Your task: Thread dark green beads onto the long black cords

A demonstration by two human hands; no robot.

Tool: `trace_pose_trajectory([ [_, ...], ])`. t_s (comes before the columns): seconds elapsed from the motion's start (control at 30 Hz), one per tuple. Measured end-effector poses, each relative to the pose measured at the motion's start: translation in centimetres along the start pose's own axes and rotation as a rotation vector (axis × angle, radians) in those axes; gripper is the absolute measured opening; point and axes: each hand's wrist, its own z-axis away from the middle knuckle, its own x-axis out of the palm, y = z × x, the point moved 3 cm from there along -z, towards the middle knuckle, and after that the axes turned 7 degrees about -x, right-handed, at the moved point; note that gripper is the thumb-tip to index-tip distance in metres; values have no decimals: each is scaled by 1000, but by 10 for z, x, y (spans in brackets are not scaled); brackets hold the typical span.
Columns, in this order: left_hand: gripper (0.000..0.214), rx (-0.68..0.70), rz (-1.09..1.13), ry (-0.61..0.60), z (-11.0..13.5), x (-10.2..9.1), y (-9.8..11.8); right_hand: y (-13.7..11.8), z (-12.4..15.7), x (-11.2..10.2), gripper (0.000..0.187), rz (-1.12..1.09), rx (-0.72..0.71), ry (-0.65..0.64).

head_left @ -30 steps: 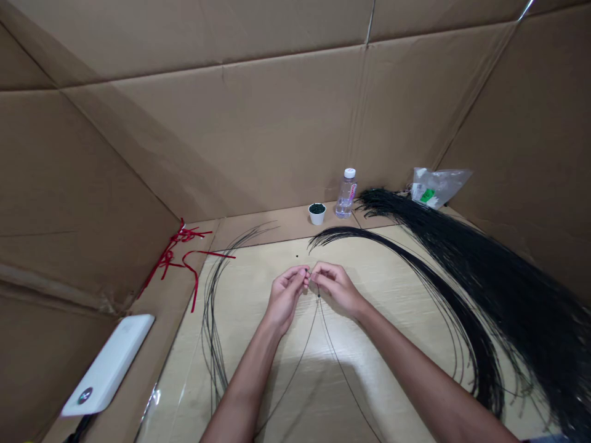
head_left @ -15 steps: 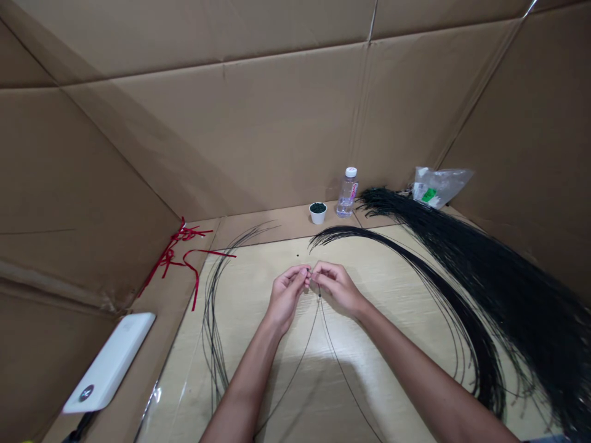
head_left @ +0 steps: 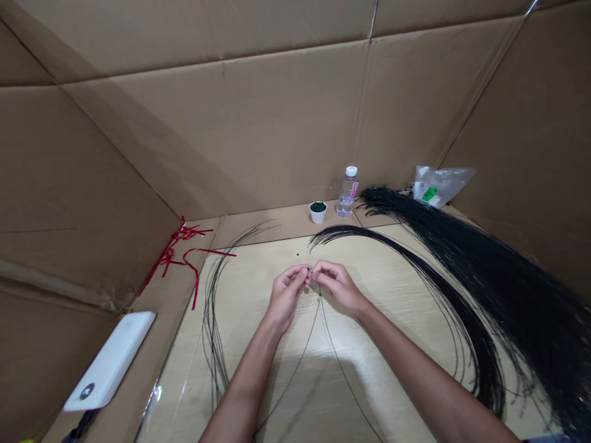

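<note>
Close together over the middle of the board, my left hand (head_left: 289, 292) and my right hand (head_left: 337, 286) both pinch at one thin dark cord (head_left: 302, 349). The cord's two strands run down from beneath my right hand toward the bottom edge, spreading apart. A small dark bead or knot (head_left: 320, 296) sits where the strands meet. What lies exactly between my fingertips is too small to make out. A tiny black bead-like speck (head_left: 298, 254) rests on the board just beyond my hands.
A white cup (head_left: 318, 213) of dark green beads and a bottle (head_left: 347, 194) stand at the back. Black cord bundles (head_left: 466, 307) curve along the right, thinner strands (head_left: 211, 320) on the left. Red ribbons (head_left: 196, 277), a white device (head_left: 111, 363) and a plastic bag (head_left: 443, 184) lie around; cardboard walls enclose everything.
Almost nothing differs; both hands keep their pinch in the same spot, and the bead or knot beneath them has shifted very slightly.
</note>
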Motion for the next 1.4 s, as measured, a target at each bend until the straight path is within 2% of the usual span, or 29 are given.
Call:
trace_pose_trajectory([
  [0.47,43,0,-4,-7,0,0,0,7,0,-3,23,-7,-4,-1],
  [1.03,37,62,-123,-17,1,-2,-2,6,0,-3,25,2,6,29],
  [1.4,42,19,-54,2,3,0,0,0,0,-3,25,62,4,12],
])
